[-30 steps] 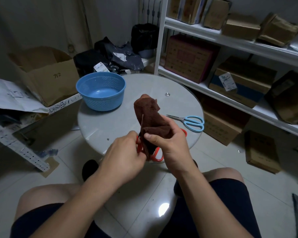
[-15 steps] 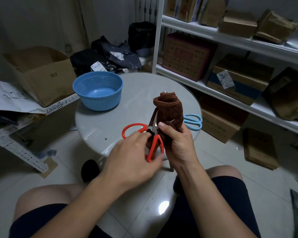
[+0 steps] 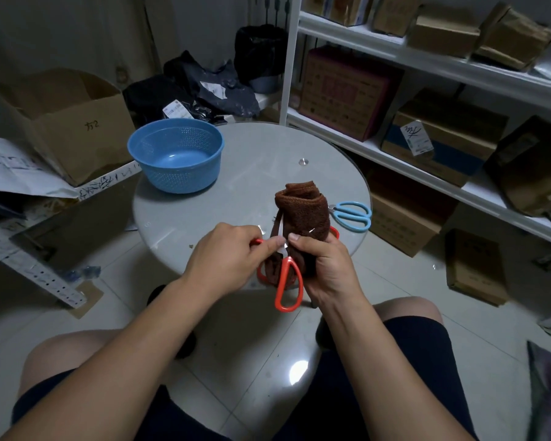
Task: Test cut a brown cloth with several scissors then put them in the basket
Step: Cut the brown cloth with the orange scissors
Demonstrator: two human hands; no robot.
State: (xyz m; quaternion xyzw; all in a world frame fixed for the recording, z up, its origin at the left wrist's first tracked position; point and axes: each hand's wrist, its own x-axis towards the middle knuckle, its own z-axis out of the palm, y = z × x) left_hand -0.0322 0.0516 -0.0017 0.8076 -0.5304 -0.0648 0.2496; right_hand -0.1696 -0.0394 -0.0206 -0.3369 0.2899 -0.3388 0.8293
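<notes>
My right hand [image 3: 325, 265] grips a rolled brown cloth [image 3: 303, 214] upright over the near edge of the round glass table [image 3: 242, 173]. My left hand [image 3: 226, 259] holds red-handled scissors [image 3: 287, 284] by one handle, with the blades against the cloth's left side and the other red loop hanging down below my hands. Another bit of red handle [image 3: 334, 232] shows behind the cloth. Blue-handled scissors [image 3: 353, 214] lie on the table to the right of the cloth. An empty blue basket [image 3: 175, 154] stands at the table's far left.
An open cardboard box [image 3: 67, 119] sits on the left, with papers and a perforated metal rail beneath. White shelving [image 3: 427, 52] full of cardboard boxes fills the right side. Dark bags lie behind the table. My knees are below the table's near edge.
The cloth has stayed upright in my right hand. My left hand has shifted its grip on the red scissors, whose handles have swung from spread sideways to pointing down.
</notes>
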